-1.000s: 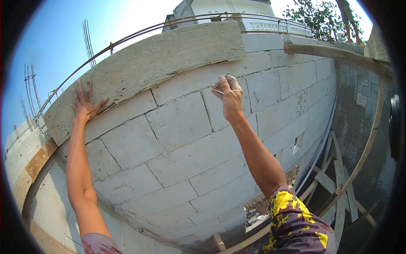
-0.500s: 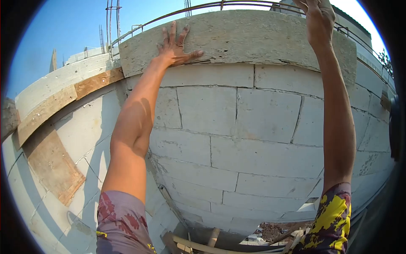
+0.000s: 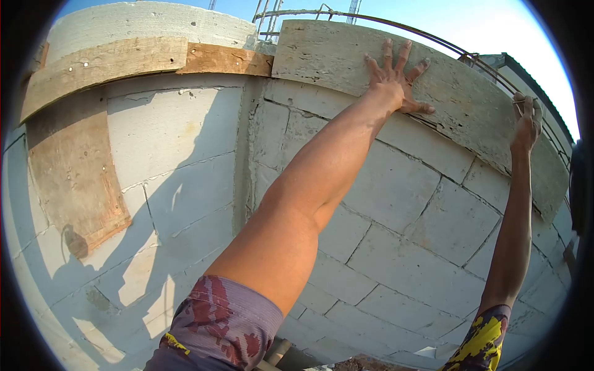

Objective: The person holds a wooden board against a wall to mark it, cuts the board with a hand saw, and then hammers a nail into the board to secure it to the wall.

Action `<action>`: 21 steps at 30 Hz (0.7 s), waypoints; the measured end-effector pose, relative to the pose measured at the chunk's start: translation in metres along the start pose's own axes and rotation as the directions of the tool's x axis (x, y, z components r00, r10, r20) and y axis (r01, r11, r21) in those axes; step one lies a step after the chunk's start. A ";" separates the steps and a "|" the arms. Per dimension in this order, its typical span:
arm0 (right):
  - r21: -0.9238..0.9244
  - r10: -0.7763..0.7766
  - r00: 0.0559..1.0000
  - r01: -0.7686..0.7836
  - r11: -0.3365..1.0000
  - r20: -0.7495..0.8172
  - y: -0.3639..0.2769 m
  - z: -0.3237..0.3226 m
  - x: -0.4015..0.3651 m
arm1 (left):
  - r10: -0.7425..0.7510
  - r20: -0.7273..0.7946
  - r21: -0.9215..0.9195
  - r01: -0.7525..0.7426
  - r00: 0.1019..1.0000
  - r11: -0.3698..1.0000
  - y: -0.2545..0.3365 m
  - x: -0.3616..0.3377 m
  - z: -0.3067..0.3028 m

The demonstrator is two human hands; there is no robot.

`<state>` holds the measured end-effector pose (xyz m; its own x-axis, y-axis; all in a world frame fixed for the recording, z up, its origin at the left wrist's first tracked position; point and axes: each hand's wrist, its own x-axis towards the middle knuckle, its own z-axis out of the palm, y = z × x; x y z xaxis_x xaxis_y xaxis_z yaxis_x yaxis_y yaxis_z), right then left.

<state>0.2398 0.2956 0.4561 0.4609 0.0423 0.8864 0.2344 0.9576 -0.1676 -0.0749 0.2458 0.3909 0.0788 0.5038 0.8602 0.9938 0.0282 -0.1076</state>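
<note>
A long grey wooden board (image 3: 476,102) lies against the top of the block wall, its far-right end lower in the tilted view. My left hand (image 3: 395,83) presses flat on its face with the fingers spread. Near the board's upper edge on the right, my right hand (image 3: 526,123) is raised with its fingers closed. Something thin shows at those fingertips, too small to name. Steel reinforcing bars (image 3: 421,38) run just behind the board's top edge, close to the right hand.
Pale block wall (image 3: 396,191) fills the space below the board. At left, nailed wooden planks (image 3: 117,57) edge a concrete beam (image 3: 148,21), with a vertical plank (image 3: 74,167) under them. A roofed building (image 3: 532,80) stands behind on the right.
My view has turned left and tilted, so the board and both hands appear further right. The left hand stays spread on the board. The right hand, partly cut off before, is now fully visible.
</note>
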 end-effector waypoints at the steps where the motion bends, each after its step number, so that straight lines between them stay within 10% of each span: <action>1: 0.064 -0.026 0.995 0.020 0.998 0.094 -0.016 0.009 -0.013 | -0.004 -0.013 -0.002 0.004 1.000 1.000 -0.001 -0.001 -0.002; 7: 0.269 -0.152 0.871 0.024 0.963 0.466 -0.120 0.104 -0.087 | 0.023 -0.018 -0.036 -0.024 1.000 0.999 -0.003 -0.010 -0.007; 13: 0.119 -0.219 0.464 0.236 0.964 0.858 -0.169 0.219 -0.163 | -0.031 0.200 0.022 0.027 0.979 0.999 -0.004 -0.017 -0.018; 16: 0.168 -0.295 0.239 0.441 0.882 0.925 -0.176 0.270 -0.189 | 0.041 -0.198 0.024 -0.037 0.979 0.999 -0.002 0.002 0.025; 18: 0.168 -0.311 0.208 0.511 0.843 0.928 -0.178 0.299 -0.204 | -0.204 -0.728 -0.120 0.171 0.654 0.978 0.017 0.058 0.091; 21: 0.178 -0.336 0.155 0.608 0.774 0.929 -0.181 0.333 -0.217 | 0.026 -0.562 -0.074 -0.081 0.826 0.994 -0.009 -0.017 0.029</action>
<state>-0.1875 0.2083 0.4377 -0.8027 -0.0501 0.5942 0.3090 0.8173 0.4863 -0.0875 0.2617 0.3624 0.1348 -0.0684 0.9885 0.9872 -0.0771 -0.1399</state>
